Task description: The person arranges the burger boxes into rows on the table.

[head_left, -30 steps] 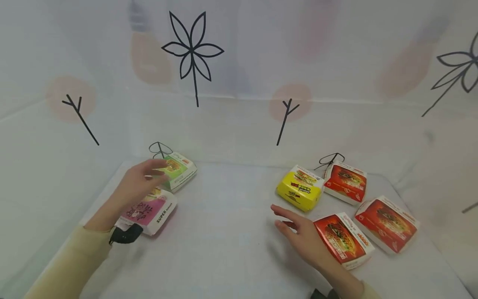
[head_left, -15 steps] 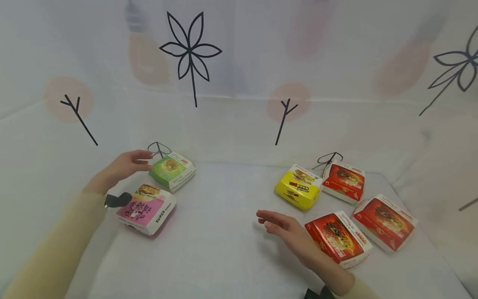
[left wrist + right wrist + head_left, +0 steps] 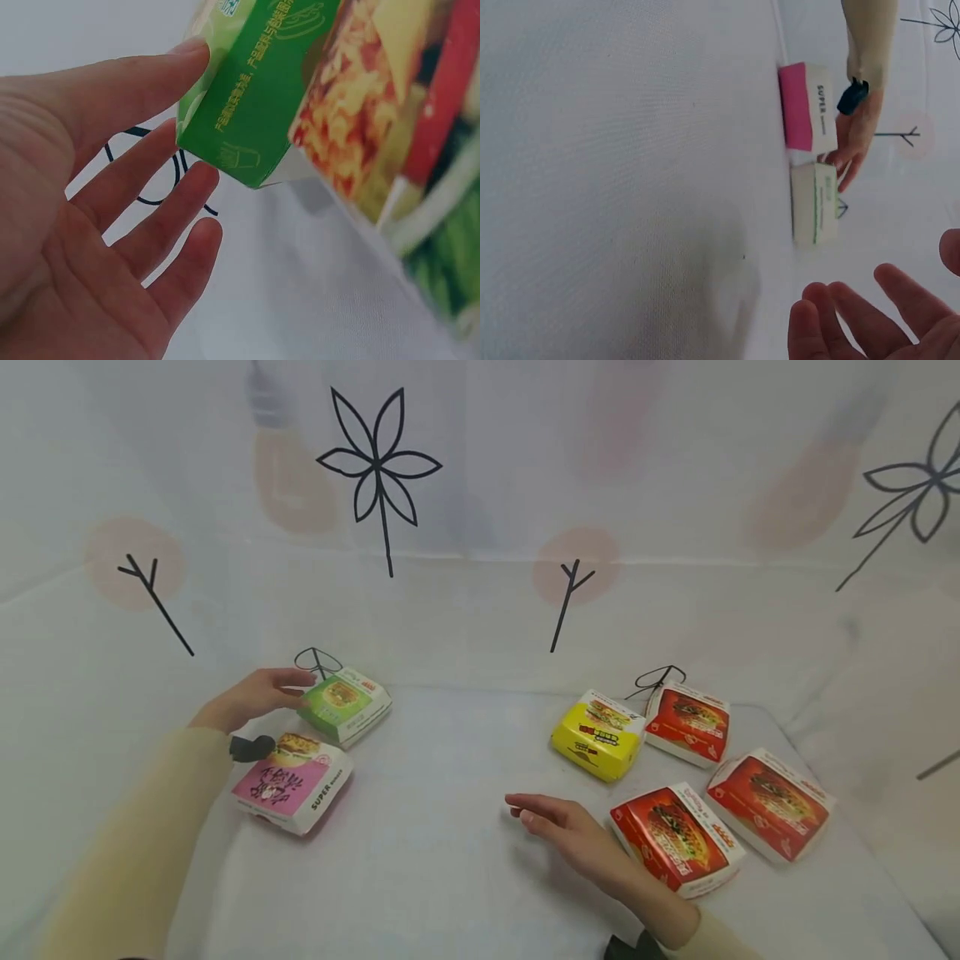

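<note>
My left hand [image 3: 251, 697] is at the left side of a green burger box [image 3: 347, 703] at the back left of the table. In the left wrist view, the thumb [image 3: 169, 71] lies along the box's edge, and the other fingers [image 3: 169, 217] spread loosely by its corner. A pink burger box [image 3: 292, 781] marked SUPER sits just in front, under the left wrist. My right hand [image 3: 577, 839] hovers low over the white table with fingers extended and nothing in it. Its forearm overlaps the nearest red burger box [image 3: 678, 839].
A yellow burger box [image 3: 600, 735] stands right of centre at the back. Two more red boxes lie beyond it, one at the back [image 3: 688, 722] and one farther right [image 3: 772, 806]. White cloth walls [image 3: 465, 627] with drawn plants surround the table.
My left hand has drawn back from over the green and pink boxes, then come in again at the green box's left side. My right hand has shifted slightly left and nearer.
</note>
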`<state>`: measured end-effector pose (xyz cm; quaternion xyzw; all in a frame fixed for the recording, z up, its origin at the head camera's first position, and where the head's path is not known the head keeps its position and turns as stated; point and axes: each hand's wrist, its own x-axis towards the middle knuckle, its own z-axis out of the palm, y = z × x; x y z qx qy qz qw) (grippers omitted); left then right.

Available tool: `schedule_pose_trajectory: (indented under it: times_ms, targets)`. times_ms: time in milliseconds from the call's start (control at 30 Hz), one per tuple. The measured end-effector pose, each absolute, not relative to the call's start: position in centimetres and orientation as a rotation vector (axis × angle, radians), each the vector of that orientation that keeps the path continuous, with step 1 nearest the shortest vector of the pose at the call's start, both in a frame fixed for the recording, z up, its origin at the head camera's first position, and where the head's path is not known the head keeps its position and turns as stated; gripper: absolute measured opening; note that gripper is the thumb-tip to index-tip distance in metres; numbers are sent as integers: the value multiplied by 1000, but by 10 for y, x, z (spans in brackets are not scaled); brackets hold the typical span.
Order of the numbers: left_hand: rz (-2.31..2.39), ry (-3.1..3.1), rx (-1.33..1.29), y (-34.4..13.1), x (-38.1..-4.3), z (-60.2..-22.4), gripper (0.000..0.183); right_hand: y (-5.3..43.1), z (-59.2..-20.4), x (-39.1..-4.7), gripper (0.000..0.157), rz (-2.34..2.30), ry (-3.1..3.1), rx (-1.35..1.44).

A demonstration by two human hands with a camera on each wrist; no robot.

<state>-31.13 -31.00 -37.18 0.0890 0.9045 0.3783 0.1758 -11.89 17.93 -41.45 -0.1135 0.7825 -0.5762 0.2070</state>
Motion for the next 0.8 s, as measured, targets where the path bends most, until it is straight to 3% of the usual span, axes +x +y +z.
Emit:
schedule_pose_trajectory:
  times_ms: [800]
  targets:
    - [903,2631,353,-271,-314,-373,56,176,-414,-132,48,-1578,2323,-334]
